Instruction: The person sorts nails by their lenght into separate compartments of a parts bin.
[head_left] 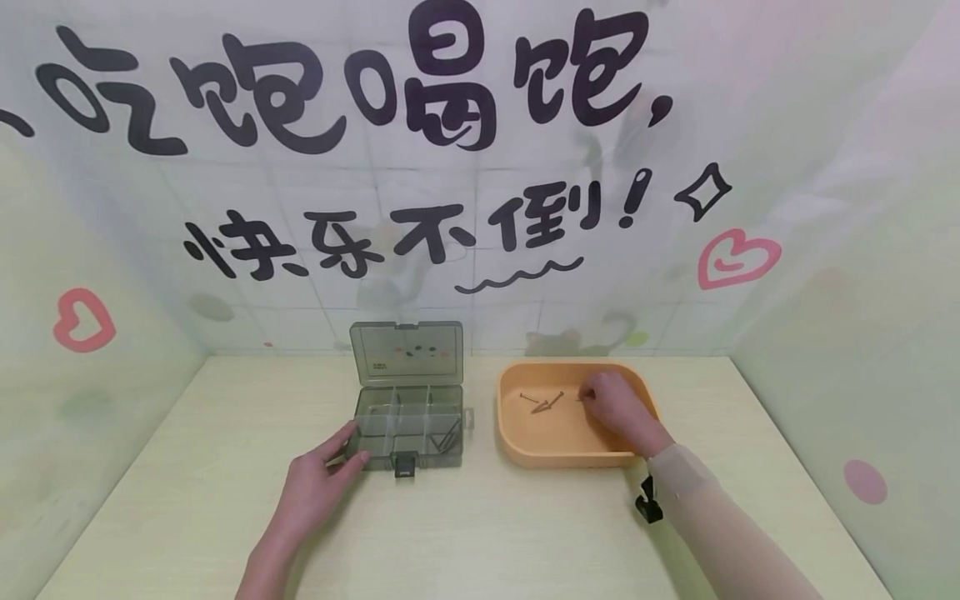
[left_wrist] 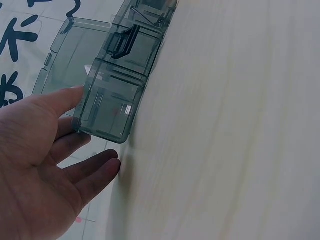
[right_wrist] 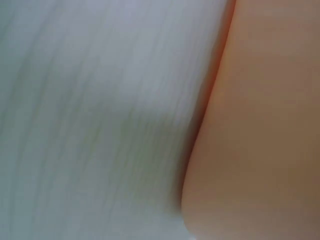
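Small screened-off tabletop booth; whether in a home, shop or office, cannot tell. Landmark: pale wood-grain table point(head_left: 495, 533). Behind the table, whitish printed sheeting point(head_left: 420, 179), faint grid, large dark Chinese lettering point(head_left: 448, 65). Left of the table, a similar side wall point(head_left: 67, 233); right of it, another side wall point(head_left: 847, 333), pink dot point(head_left: 865, 482) low down.

A narrow gap of pale wood-grain tabletop point(head_left: 480, 533) separates the translucent grey-green plastic compartment box point(head_left: 441, 459) from the shallow orange rounded-rectangular tray point(head_left: 570, 459); the box's small translucent side latch point(head_left: 469, 418) juts into it. The box's raised translucent lid point(head_left: 407, 354) bars entry from behind, and the left hand point(head_left: 318, 492) blocks its left side. The right hand point(head_left: 611, 404) obstructs the tray's right part. Toward the front, a broad lane opens between the forearms.
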